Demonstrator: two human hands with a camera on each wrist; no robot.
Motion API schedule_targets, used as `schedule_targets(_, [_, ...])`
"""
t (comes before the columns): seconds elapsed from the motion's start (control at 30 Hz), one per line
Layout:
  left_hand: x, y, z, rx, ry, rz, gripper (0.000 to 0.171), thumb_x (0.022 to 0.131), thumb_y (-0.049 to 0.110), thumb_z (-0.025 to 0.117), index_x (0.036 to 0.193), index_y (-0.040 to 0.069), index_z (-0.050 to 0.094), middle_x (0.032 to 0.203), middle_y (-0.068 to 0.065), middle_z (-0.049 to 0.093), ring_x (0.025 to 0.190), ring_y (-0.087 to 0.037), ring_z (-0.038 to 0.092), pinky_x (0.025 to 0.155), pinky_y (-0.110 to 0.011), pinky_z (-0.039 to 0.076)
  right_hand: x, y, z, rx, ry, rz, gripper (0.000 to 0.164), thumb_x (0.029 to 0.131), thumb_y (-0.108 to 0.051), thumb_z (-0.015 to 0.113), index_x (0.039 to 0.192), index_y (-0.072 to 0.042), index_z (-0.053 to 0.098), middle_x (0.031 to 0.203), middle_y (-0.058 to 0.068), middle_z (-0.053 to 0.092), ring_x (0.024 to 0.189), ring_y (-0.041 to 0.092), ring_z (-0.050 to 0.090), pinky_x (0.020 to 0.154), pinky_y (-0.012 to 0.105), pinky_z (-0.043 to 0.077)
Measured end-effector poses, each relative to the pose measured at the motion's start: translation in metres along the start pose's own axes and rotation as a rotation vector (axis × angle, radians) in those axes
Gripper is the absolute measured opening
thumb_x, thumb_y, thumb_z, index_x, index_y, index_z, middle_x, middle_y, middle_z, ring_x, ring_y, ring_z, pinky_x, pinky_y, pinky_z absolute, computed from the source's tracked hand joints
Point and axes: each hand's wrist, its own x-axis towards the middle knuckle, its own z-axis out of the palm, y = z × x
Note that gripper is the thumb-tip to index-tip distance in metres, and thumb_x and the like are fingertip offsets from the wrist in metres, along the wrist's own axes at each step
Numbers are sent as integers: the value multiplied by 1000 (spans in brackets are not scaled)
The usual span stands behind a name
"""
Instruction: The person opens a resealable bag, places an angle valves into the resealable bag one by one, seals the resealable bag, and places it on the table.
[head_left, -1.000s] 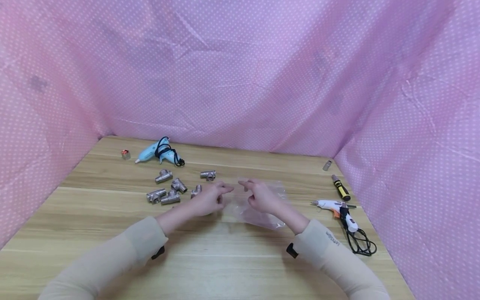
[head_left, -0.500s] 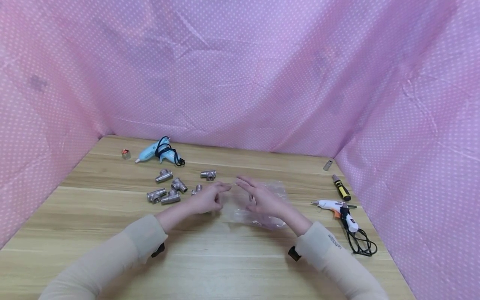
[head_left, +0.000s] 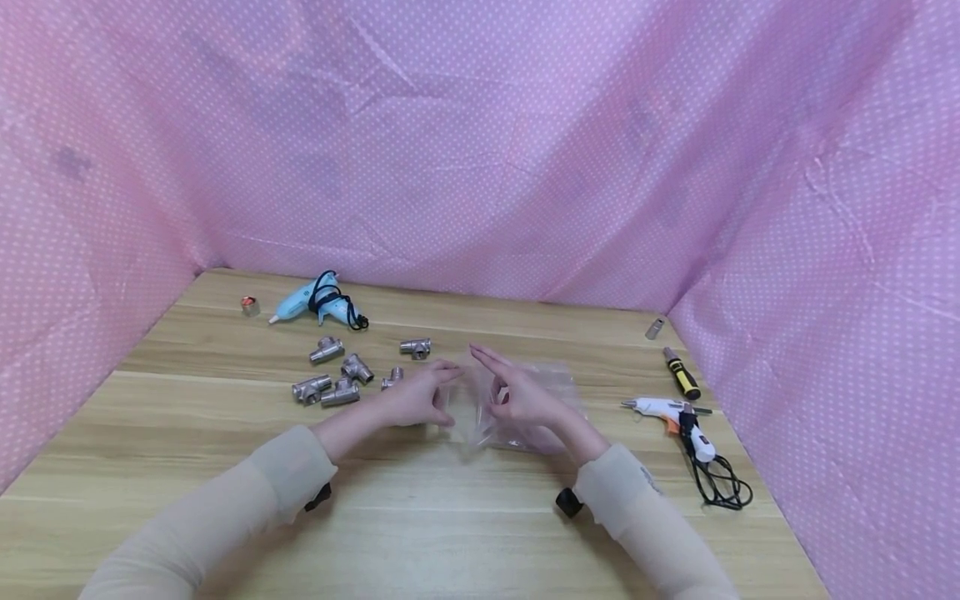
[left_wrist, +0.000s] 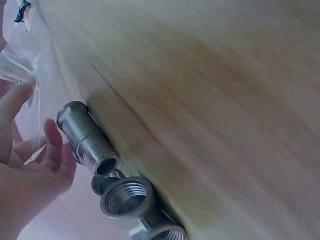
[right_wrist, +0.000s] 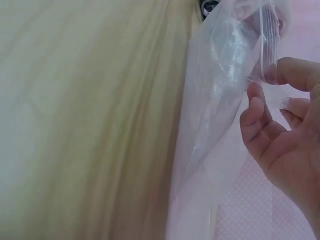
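Left hand (head_left: 416, 398) and right hand (head_left: 528, 400) both pinching bag (right_wrist: 217, 85) at its zip (right_wrist: 269, 35), one from either side; limp film presumably needs two grips. Bag sits right of the metal fittings (head_left: 341, 393). Blue gun (head_left: 302, 300) far left, white gun (head_left: 662, 408) right; likely placed aside for working room.

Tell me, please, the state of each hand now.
Left hand: touching the clear plastic zip bag; grip cannot be told.
Right hand: pinching the bag near its zip.
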Motion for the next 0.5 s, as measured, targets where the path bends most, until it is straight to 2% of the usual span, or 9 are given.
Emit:
schedule_targets(0.07, [0,-1,0,61,10,2,88,69,31,82,141,3,40,143,-15,42,110,-28,57,99,-46,44,3,-1,0,5,-23,27,98,75,8,65,153,-19,12,158,2,11,73,10,53,57,23,52])
schedule_targets(0.13, [-1,-3,-1,106,21,-10,89,68,37,82,141,5,42,143,-13,43,122,-32,49,104,-54,36,6,-3,-1,-4,-34,40,99,74,9,63,153,-19,10,158,3,10,72,10,52,57,23,51])
schedule_targets(0.27, [-5,-8,-6,136,42,-12,87,70,44,79,141,11,42,142,-9,44,119,-29,51,103,-59,34,14,-8,-4,-22,-35,39,98,71,10,61,152,-13,12,158,6,12,67,11,50,57,22,49])
schedule_targets(0.33, [-7,-10,-9,114,52,4,85,72,44,79,142,15,41,142,-9,44,110,-26,57,103,-58,34,18,-11,-5,-10,-38,42,96,71,10,62,152,-9,13,158,8,13,65,10,48,56,21,48])
schedule_targets(0.43, [-12,-12,-16,64,60,40,82,74,41,78,143,19,40,144,-11,42,100,-24,60,98,-54,42,21,-13,-6,19,-54,60,95,72,9,62,151,-8,13,157,7,13,63,10,47,55,20,46])
schedule_targets(0.5, [-18,-13,-21,43,59,43,80,75,38,78,143,20,41,145,-12,40,104,-26,59,96,-53,44,21,-13,-6,51,-62,68,95,72,9,62,151,-8,13,157,7,13,63,10,47,54,19,46])
